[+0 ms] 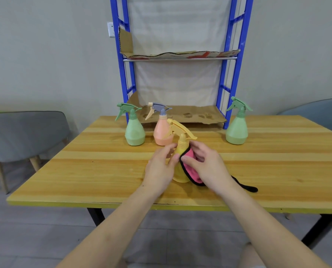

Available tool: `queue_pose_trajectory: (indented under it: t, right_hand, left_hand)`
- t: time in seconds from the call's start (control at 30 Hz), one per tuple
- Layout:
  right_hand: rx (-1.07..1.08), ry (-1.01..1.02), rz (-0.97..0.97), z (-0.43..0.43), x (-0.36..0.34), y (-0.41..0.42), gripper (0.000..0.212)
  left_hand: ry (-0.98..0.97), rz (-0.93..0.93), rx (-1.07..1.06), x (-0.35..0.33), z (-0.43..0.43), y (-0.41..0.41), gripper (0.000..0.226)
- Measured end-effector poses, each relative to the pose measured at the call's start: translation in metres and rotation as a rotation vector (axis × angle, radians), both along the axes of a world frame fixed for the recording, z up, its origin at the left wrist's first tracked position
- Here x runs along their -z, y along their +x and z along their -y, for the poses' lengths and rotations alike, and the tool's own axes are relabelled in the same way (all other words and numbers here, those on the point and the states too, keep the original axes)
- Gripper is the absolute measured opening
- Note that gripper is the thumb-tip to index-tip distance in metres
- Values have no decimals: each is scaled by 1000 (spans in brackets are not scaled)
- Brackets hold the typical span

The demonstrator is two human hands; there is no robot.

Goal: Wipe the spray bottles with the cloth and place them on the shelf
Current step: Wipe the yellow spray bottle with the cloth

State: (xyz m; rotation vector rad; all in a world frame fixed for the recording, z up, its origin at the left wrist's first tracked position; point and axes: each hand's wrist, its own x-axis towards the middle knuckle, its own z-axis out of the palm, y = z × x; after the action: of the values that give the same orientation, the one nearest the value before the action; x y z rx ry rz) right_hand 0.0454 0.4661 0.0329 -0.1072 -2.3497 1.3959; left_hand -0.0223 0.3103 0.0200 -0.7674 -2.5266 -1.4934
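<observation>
Yellow spray bottle (181, 149) upright, pink black-edged cloth (192, 167) against side.

No legible text. Red print (204, 54) on the torn brown cardboard (172, 54) lining the blue metal shelf (236, 74) is unreadable.

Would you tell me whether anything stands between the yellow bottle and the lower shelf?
Yes: the peach bottle stands directly behind the yellow bottle, in front of the lower shelf; the shelf's right side looks open.
</observation>
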Motion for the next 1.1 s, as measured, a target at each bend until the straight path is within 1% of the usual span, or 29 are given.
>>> queue_pose_trajectory:
  t: [0.1, 0.17, 0.23, 0.37, 0.43, 0.53, 0.6, 0.77, 0.9, 0.97, 1.03, 1.1]
  right_hand:
    - [3, 49, 14, -1, 5, 3, 64]
    - [6, 104, 66, -8, 13, 8, 73]
    - [23, 205, 118, -15, 20, 11, 78]
    - [102, 371, 119, -15, 26, 14, 74]
    - [127, 367, 81, -9, 23, 12, 73]
    - [123, 235, -14, -6, 17, 2, 69]
    - [104, 191, -33, -7, 14, -6, 64]
    - [30, 302, 59, -18, 18, -6, 56]
    - [35, 362, 146, -25, 24, 2, 63]
    - [48, 419, 141, -23, 27, 9, 66]
    - [56, 425, 116, -19, 28, 16, 70]
    - [55, 417, 51, -13, 26, 19, 73]
  left_hand:
    - [-37, -39, -19, -5, 3, -2, 39]
    - [-42, -51, -12, -8, 5, -2, 39]
    - [-23, -42, -6, -10, 5, -1, 35]
    - [28, -2, -8, -9, 3, 1, 31]
    - [54, 10, 5, -10, 2, 1, 30]
    - [71, 29, 40, -10, 0, -1, 30]
    - [66, 18, 55, -9, -1, -2, 32]
    - [-7, -42, 41, -5, -2, -8, 39]
    - [23, -18, 36, -8, -2, -3, 37]
    - [64, 24, 40, -8, -1, -2, 32]
    - [70, 33, 40, -7, -2, -2, 28]
    - [56, 25, 44, -8, -3, -1, 30]
